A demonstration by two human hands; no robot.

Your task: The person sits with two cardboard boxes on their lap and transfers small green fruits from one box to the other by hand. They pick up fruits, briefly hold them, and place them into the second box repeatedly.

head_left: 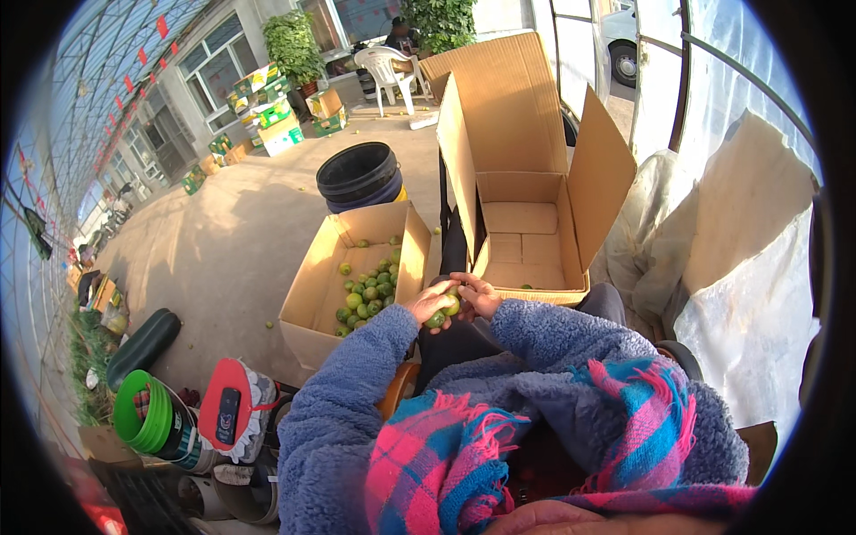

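Note:
My left hand (429, 302) is curled around a few round green fruits (435, 319) above my lap. From the other side, my right hand (479, 296) meets it, with fingertips at the top of these fruits; whether it grips one is hidden. Left of my hands stands an open cardboard box (311, 281) with many loose green and yellowish-green fruits (371, 292) heaped along its right side. In front of my right hand is a second open cardboard box (520, 217), its flaps raised. A bit of green fruit shows at its near edge; most of its floor is bare cardboard.
Nested black buckets (358, 175) stand beyond the left box. Left of me are a green bucket (137, 411), a red-topped stool (224, 394) with a dark phone-like object, and a large dark green gourd (144, 348). Plastic sheeting (742, 321) hangs at right. A person sits far back.

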